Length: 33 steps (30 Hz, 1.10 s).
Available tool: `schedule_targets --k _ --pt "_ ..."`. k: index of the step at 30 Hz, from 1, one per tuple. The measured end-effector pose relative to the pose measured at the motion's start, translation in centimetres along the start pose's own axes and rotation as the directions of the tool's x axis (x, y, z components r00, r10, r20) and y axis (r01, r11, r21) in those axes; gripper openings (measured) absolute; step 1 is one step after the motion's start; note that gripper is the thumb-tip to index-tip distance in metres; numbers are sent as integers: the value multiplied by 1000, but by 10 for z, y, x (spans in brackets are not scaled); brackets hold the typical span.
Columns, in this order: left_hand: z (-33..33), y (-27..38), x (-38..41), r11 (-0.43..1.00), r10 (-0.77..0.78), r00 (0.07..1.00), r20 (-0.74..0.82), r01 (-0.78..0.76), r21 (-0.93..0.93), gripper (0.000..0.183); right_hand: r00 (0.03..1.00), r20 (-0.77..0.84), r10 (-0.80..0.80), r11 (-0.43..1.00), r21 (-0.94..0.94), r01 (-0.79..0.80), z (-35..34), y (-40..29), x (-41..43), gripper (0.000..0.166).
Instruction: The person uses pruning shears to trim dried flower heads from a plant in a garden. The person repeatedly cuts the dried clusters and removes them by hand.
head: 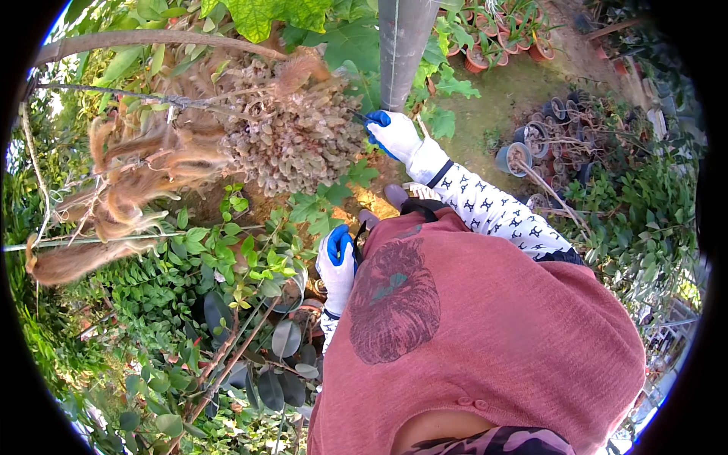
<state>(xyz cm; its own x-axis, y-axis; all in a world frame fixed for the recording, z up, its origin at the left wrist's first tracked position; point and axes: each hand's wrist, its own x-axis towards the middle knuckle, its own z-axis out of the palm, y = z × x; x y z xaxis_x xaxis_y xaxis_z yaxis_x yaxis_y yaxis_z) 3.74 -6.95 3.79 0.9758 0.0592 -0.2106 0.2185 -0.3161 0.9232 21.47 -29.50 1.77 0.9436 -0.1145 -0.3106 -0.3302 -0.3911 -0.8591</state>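
My right hand [395, 135], in a white glove with blue-coated fingers, is closed around a thin dark pointed thing [358, 115] whose tip reaches the edge of a dense clump of brown-grey knobbly plant growth [296, 128]. Long furry brown stems [142, 165] spread leftward from this clump. Lower down, my left hand [338, 259] wears the same kind of glove. Its fingers are curled beside a black strap-like thing [359, 242] at the front of the red shirt; whether it grips this is hidden.
A grey pole [405, 51] stands just beyond my right hand. A curved branch [159, 38] and a dark cord [131, 94] run by the clump. Leafy plants [170, 273] fill the left side. Terracotta pots [476, 60] and grey pots [515, 158] stand on the ground at right.
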Motion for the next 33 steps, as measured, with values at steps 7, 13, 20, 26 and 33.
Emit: schedule_targets --k 7,13,20,26,33 --pt "1 -5 -1 999 -8 1000 -8 8 -46 26 1000 19 -15 996 -83 17 1 -5 10 28" --pt "-3 -4 -2 999 -7 1000 -11 6 -42 27 998 29 -61 986 -155 65 4 -1 15 27" --pt "-4 -8 -2 1000 2 1000 -7 -2 1 28 988 64 -142 936 -315 155 -4 -16 12 29" --pt "-2 -5 0 1000 -3 1000 0 3 -5 27 973 12 -230 890 -403 215 -9 -36 -4 27" --pt "0 -14 -1 1000 -7 1000 16 7 -19 27 977 22 -212 873 -445 199 -7 -31 1 29"
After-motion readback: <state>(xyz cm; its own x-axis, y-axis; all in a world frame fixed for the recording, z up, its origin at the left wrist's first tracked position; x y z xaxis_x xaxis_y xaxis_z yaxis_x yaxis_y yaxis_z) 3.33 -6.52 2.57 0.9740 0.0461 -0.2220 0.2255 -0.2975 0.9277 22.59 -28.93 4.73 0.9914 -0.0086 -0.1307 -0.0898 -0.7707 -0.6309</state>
